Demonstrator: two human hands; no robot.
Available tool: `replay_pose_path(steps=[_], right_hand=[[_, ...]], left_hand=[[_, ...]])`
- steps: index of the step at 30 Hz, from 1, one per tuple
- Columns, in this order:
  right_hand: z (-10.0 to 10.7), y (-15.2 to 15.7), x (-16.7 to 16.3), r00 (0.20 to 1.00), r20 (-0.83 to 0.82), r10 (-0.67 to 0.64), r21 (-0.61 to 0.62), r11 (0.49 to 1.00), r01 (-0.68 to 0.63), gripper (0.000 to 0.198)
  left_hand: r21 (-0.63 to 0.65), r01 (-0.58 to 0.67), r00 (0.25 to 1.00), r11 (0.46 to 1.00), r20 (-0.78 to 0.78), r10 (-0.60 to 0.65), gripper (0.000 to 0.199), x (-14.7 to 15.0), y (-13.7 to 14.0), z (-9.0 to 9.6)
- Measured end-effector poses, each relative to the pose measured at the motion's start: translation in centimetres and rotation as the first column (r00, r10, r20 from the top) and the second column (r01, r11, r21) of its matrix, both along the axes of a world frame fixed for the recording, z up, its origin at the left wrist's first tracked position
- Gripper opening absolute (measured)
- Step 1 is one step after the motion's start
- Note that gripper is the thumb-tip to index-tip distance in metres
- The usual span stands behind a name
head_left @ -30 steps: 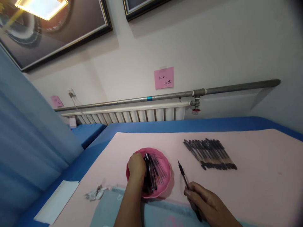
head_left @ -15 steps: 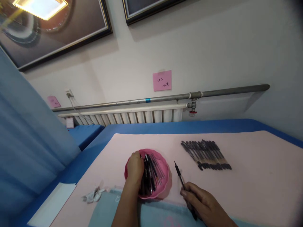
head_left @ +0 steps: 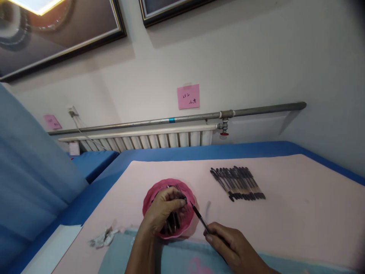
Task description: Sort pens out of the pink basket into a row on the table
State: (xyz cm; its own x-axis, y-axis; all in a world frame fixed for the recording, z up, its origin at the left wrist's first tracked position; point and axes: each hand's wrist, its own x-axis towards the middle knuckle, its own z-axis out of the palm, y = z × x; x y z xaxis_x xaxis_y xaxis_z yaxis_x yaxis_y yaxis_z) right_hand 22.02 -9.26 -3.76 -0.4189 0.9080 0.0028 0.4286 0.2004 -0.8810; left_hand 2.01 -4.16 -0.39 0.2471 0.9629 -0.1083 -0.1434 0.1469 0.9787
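Observation:
My right hand (head_left: 232, 247) is closed round a black pen (head_left: 200, 217), its bare tip pointing up and left. Over the pink scalloped bowl (head_left: 148, 194), my left hand (head_left: 165, 207) pinches a small black pen cap (head_left: 184, 198), partly covered by the fingers. A short gap lies between the pen's tip and the cap. Loose black pen parts (head_left: 172, 223) lie in the bowl, some of them hidden under my left hand. To the right, several capped black pens (head_left: 236, 182) are laid side by side in a slanted row.
A pink sheet (head_left: 285, 213) covers the blue-edged table. Light blue cloth (head_left: 176, 258) lies along the near edge. Left of the bowl are a crumpled wrapper (head_left: 104, 239) and white paper (head_left: 54, 247). A blue curtain (head_left: 31, 182) hangs at the left; a radiator (head_left: 159, 140) lines the wall.
My left hand has come up from inside the bowl to its right side, now with a pen cap in its fingers. The pen in my right hand has moved left, towards it.

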Motion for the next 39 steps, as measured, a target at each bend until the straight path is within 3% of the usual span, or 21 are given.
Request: replay_pose_path(steps=[11,17,27,33,39], right_hand=[[-0.1,0.0,0.0,0.999,0.033,0.043,0.011,0.999,-0.043,0.026],[0.4,0.0,-0.1,0.998,0.036,0.042,-0.025,0.999,-0.041,0.024],[0.4,0.0,-0.1,1.000,0.017,-0.012,-0.017,1.000,0.012,0.025],[0.4,0.1,-0.1,0.999,-0.016,-0.045,-0.045,0.998,0.044,0.025],[0.3,0.0,0.0,0.999,-0.038,-0.039,-0.042,0.998,0.037,0.026]], left_hand=[[-0.004,0.092,0.993,0.996,-0.075,-0.092,0.015,-0.4,-0.2,0.2],[0.005,0.075,0.990,0.997,-0.117,-0.074,0.015,-0.6,-0.3,0.6],[-0.032,-0.018,1.000,0.999,0.009,0.019,0.019,0.9,-0.2,-0.1],[0.002,-0.024,0.999,1.000,-0.023,0.024,0.016,1.5,-0.2,-0.2],[-0.054,-0.027,0.996,0.998,0.082,0.031,0.027,2.0,-0.2,-0.4]])
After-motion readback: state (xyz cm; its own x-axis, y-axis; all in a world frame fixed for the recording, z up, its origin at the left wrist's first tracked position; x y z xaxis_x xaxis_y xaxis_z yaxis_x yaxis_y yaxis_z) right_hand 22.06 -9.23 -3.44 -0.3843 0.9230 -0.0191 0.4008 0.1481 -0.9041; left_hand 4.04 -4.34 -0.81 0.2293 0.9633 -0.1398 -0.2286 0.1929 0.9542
